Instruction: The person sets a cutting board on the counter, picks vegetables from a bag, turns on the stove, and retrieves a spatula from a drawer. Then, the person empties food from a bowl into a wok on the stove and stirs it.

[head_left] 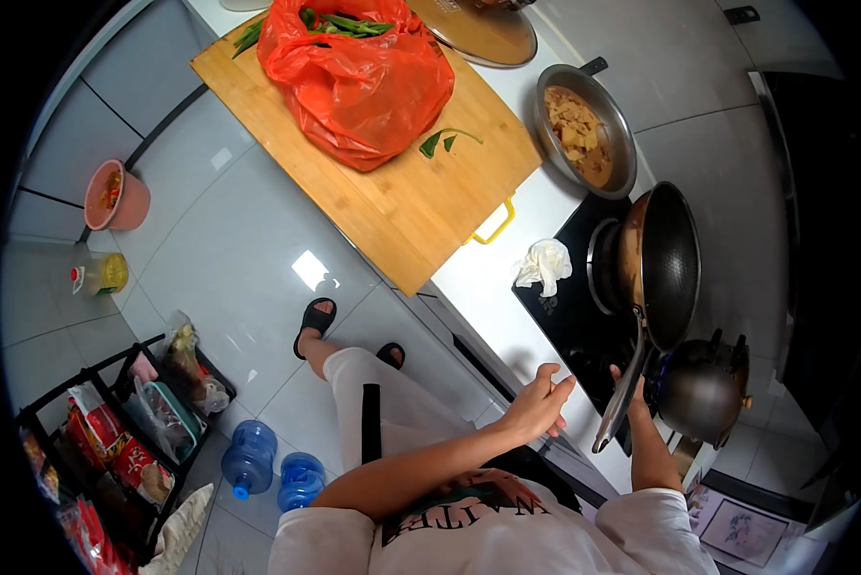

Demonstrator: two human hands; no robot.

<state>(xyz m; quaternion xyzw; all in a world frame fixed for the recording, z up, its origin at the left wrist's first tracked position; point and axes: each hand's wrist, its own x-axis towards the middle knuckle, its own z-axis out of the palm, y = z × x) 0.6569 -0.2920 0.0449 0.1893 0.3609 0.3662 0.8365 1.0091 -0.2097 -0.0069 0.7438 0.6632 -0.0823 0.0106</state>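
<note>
1. Well, the pan (668, 268) sits on the stove (576, 331), near the pot (704, 395).
2. Left hand (538, 410): fingers loosely curled, slightly apart.
3. Right hand (636, 395): partly behind the handle (626, 388); can't tell its grip.

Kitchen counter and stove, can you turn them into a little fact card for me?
Left hand: raised near the counter, nothing visible in it
Right hand: by the wok's handle, grip unclear
Wok: between metal bowl and dark pot
Metal bowl: chunky food in sauce
Cutting board: red bag with greens
Cloth: white, crumpled, at stove's edge
</note>
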